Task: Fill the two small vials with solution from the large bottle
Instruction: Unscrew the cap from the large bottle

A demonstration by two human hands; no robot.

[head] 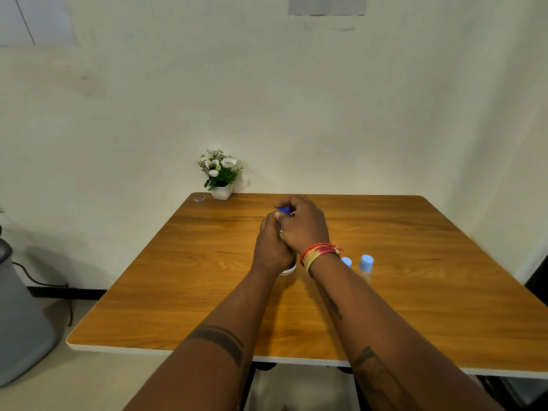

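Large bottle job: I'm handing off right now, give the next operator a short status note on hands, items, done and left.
Left hand grips the large bottle, upright on the table.
Right hand is closed on its dark blue cap, apparently working on it.
The two small vials stand right of the bottle, light blue caps on.
Done: nothing poured.
Left: uncap the vials, fill both.
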